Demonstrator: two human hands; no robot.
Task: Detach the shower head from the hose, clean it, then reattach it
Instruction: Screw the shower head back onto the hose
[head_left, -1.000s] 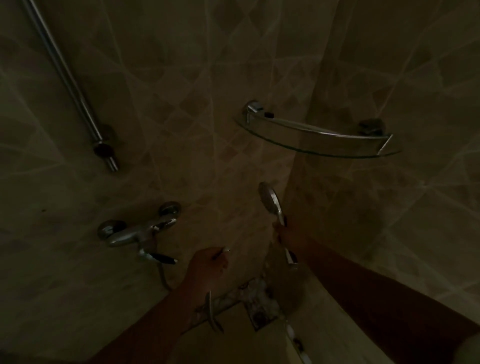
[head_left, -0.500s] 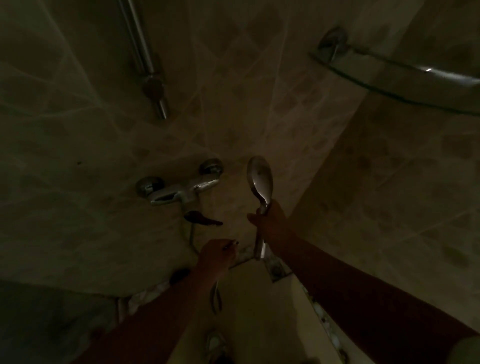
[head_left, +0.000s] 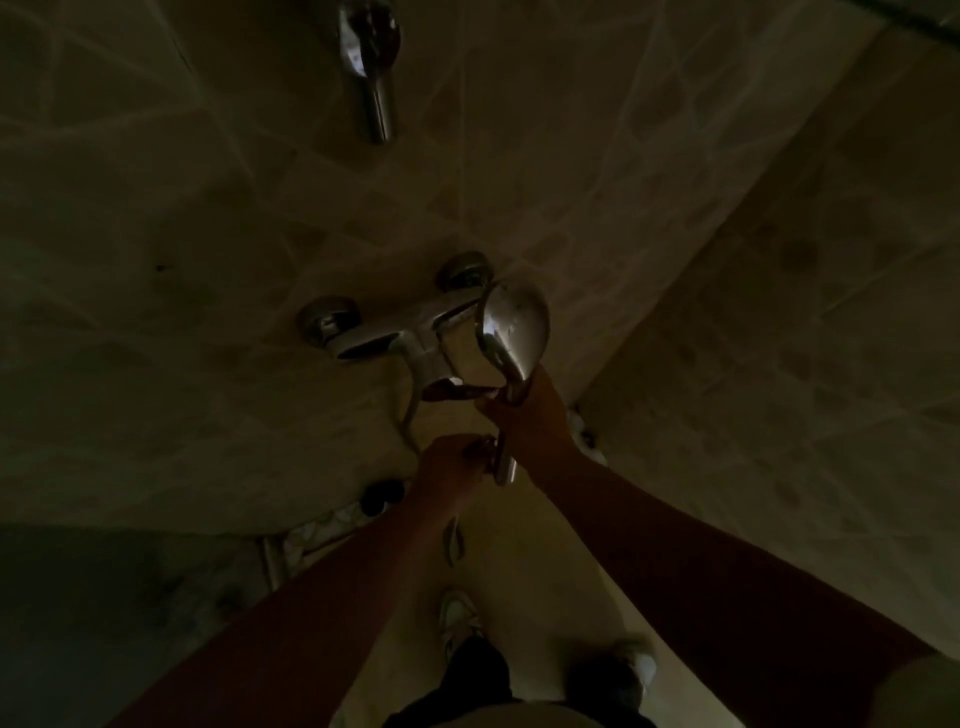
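A: Chrome was what we caught first in the dim light: the shower head (head_left: 514, 325), held upright just right of the wall mixer (head_left: 400, 338), its round face overlapping the mixer's right end from where we stood.

B: We saw the right hand (head_left: 524, 415) wrapped round its handle, just below the mixer and to its right. The handle's lower end stuck out under that hand.

A: And the left hand (head_left: 449, 462) sat lower still, below the mixer, fingers curled on the hose (head_left: 453, 540) end at the handle's base. Whether the two parts were already screwed together or merely touching, we could not tell; it was too dark.

B: A piece of the hose hung down beneath the left hand. Another loop ran from the mixer's underside down towards that hand.

A: Above the mixer we noted the lower end of the slide rail (head_left: 371, 67), fixed to the tiled wall (head_left: 156, 208).

B: Far below the mixer, we saw our own shoes (head_left: 460, 618) on the pale floor.
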